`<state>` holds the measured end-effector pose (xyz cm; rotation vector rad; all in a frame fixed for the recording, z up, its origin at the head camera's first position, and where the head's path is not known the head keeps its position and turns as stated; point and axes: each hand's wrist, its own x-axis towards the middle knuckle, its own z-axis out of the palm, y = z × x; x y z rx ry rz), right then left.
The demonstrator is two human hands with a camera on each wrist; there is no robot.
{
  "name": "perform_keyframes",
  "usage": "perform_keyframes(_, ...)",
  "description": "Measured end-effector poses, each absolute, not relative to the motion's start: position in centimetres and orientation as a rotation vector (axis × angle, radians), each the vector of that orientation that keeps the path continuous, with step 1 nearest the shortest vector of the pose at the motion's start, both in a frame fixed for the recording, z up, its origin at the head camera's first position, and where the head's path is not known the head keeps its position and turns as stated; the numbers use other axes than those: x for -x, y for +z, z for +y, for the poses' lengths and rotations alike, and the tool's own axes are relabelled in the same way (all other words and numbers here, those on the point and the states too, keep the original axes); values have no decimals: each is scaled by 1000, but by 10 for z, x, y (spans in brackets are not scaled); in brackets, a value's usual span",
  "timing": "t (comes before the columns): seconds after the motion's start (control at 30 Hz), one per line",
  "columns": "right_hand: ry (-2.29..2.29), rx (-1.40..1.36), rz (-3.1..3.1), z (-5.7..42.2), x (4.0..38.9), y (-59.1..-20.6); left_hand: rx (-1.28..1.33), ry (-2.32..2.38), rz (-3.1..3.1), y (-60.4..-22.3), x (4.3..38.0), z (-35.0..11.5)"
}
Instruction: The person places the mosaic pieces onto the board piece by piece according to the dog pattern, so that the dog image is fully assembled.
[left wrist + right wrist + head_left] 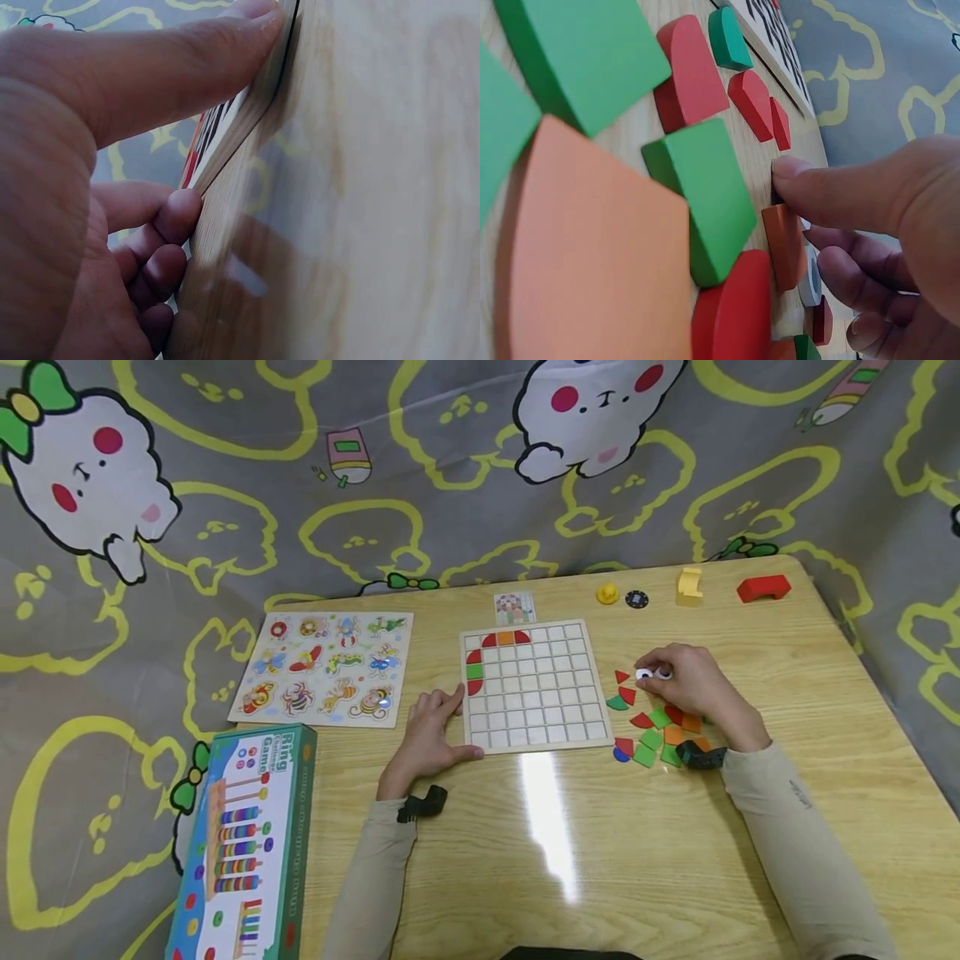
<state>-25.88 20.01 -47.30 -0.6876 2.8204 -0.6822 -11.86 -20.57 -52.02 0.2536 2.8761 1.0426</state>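
A wooden grid board (540, 693) lies mid-table, with red, orange and green pieces set along its top and left cells. My left hand (431, 735) rests at the board's left side, thumb at the lower left corner. In the left wrist view the thumb (180, 71) lies along the board's edge and the other fingers are bent beside it. My right hand (690, 681) pinches a white eye piece (643, 674) with a black dot. A second white eye piece (663, 673) is under its fingers. Loose green (705, 199), orange (600, 255) and red pieces lie around this hand.
An insect picture puzzle (322, 668) lies left of the board, with a Ring Game box (247, 843) in front of it. Behind the board is a small picture card (514, 608). A yellow duck (607, 593), black chip (637, 600), yellow block (688, 587) and red arch block (763, 588) line the back.
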Motion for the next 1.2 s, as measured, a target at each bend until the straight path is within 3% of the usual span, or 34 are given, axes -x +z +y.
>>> perform_keyframes(0.6,-917,711,2792,182,268,-476,-222,1030,2864,-522,118,-208)
perform_keyframes(0.93,-1471,582,2589,138,282,-475,-235,1025,2885,-523,118,-209)
perform_keyframes(1.2,-1574,588,2382,94,291,-486,-231,1022,2878,-522,121,-207)
